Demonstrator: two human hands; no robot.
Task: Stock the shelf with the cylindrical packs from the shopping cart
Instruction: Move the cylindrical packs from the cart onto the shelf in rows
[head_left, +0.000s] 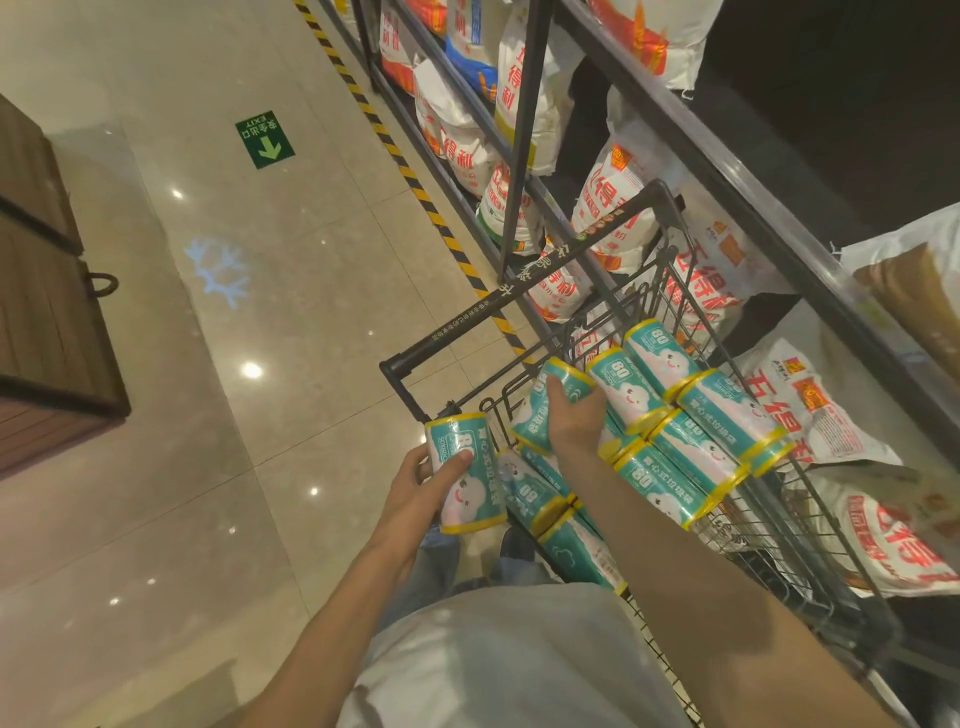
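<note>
The left hand (423, 486) is curled round one pack (467, 475), thumb across its label, and it is held upright just outside the cart (524, 299), near the handle. The right hand (574, 415) is closed over a second pack (550, 402) that leans on the heap of packs (691, 426) inside the basket. A slip is likely if the glossy wrap is gripped only at its upper end; the pack could be dropped to the floor (260, 312). Neighbouring packs may be rolled or toppled when the leaning one is drawn out. The shelf (753, 187) beside the cart is crowded with sacks (613, 202), so space for packs cannot be seen and a badly seated pack may roll off
</note>
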